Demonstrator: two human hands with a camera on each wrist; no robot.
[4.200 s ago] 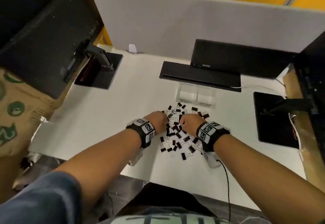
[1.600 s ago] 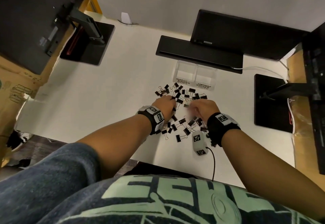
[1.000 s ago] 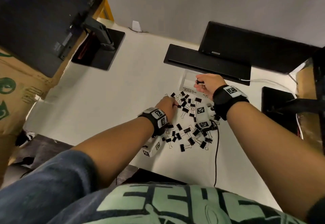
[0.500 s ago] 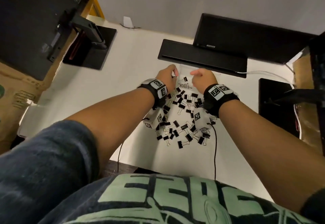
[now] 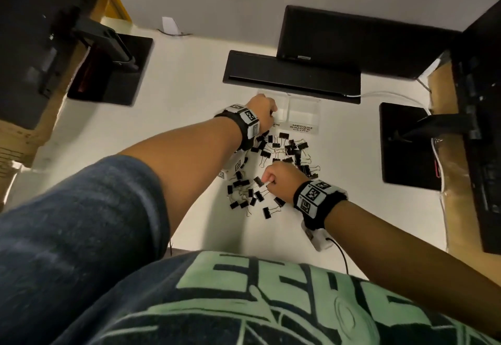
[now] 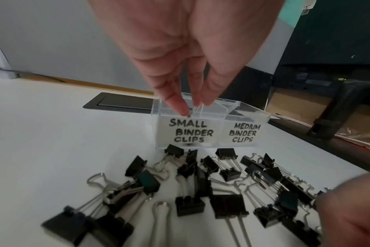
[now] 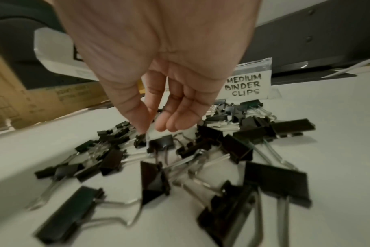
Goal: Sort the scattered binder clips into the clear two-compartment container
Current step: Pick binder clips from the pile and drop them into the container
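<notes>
Several black binder clips [image 5: 273, 171] of two sizes lie scattered on the white table. Behind them stands the clear two-compartment container [image 5: 303, 112], labelled SMALL BINDER CLIPS on the left [image 6: 190, 132] and MEDIUM BINDER CLIPS on the right [image 7: 243, 86]. My left hand [image 5: 271, 112] hovers at the mouth of the small compartment, where thumb and finger [image 6: 192, 107] pinch the thin wire handles of a clip. My right hand [image 5: 267, 182] is low in the near part of the pile. Its thumb and forefinger [image 7: 150, 128] pinch the handle of a small clip [image 7: 140, 141].
A flat black bar [image 5: 290, 73] lies just behind the container, under a monitor. Black monitor bases stand at the left [image 5: 111, 68] and right [image 5: 406, 144]. A white wrist unit with a cable [image 5: 317, 239] hangs near the table's front edge.
Half a second ago both hands were at the container. My right hand has since come back to the near pile and pinched a small clip; my left hand stays at the small compartment.
</notes>
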